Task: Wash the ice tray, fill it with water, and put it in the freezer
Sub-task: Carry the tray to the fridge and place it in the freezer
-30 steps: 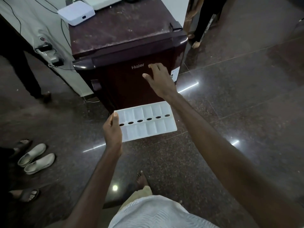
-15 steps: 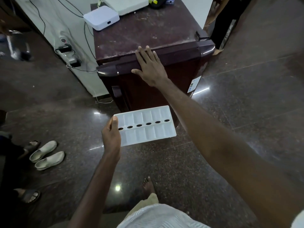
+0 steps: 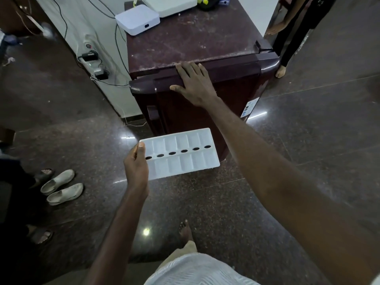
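Dim indoor light, glare spots on polished floor point(image 3: 308, 140), wide-angle edge distortion

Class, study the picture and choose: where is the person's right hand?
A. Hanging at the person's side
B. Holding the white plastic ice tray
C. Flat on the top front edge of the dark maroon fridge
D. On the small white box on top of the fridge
C: the right hand lies with straight fingers on the top front edge of the dark maroon fridge, while the left hand alone holds the white plastic ice tray.
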Tool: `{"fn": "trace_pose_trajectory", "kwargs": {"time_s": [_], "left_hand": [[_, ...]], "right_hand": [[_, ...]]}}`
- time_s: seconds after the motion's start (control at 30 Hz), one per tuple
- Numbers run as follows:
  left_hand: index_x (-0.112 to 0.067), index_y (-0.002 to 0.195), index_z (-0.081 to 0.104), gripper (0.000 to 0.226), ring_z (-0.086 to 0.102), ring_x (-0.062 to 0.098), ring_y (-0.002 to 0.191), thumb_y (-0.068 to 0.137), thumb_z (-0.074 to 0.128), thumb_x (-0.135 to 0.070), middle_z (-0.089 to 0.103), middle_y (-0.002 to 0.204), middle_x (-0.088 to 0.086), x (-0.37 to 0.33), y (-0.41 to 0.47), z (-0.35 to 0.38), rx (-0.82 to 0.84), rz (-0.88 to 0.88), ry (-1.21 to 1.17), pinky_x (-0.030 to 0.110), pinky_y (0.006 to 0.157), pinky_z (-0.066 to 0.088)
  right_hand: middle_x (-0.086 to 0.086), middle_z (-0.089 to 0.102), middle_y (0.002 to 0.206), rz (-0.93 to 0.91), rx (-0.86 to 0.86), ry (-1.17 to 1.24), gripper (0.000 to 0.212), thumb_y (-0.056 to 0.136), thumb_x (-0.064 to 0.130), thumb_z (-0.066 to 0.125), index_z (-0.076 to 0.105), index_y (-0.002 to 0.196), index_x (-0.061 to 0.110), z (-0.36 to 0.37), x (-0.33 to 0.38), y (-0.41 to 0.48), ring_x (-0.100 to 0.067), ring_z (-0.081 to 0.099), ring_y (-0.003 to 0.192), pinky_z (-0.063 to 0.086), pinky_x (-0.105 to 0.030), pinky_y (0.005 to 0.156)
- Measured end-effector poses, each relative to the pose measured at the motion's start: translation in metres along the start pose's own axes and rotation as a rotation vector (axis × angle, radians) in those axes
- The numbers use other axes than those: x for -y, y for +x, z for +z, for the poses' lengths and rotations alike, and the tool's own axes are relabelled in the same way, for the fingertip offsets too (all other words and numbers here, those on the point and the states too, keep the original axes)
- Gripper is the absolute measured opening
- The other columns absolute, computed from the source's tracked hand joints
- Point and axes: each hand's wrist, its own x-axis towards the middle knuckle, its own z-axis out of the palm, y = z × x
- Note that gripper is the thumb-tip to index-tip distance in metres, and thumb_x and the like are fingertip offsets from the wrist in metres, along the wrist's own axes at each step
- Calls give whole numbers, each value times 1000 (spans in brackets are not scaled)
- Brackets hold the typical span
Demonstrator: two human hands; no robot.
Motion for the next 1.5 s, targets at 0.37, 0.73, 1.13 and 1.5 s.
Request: {"fn": "trace_pose_trajectory", "kwargs": {"time_s": [0.37,0.73,1.13,1.5], "left_hand": [[-21,106,76,34,76,29,98,105,54,-47,79,103,7,-33,-23,-22,3,32,35,53,84,61],[-26,93,77,26,75,15,79,105,58,-40,78,84,-7,-64,-85,-30,-28,36,-37,33,65,60],[-27,89,73,26,71,8,69,106,56,-37,74,80,-9,-68,-153,-15,-13,54,-51,24,53,55],[-24,95,73,25,73,18,83,107,55,-36,76,93,-1,-61,-163,10,11,52,-50,32,65,59]], "right_hand": [[4,42,157,-13,-76,1,73,102,70,24,33,160,26,0,-4,-16,-21,33,148,19,-45,122],[12,56,138,-100,-127,138,45,105,61,33,57,133,37,-18,-15,-85,-15,44,135,24,-40,113],[13,58,93,22,-115,260,24,96,48,55,59,82,29,-44,-44,-165,-8,49,97,26,-35,93],[0,76,113,71,45,296,23,83,27,62,78,96,18,-92,-99,-241,-26,67,112,48,-45,100]]}}
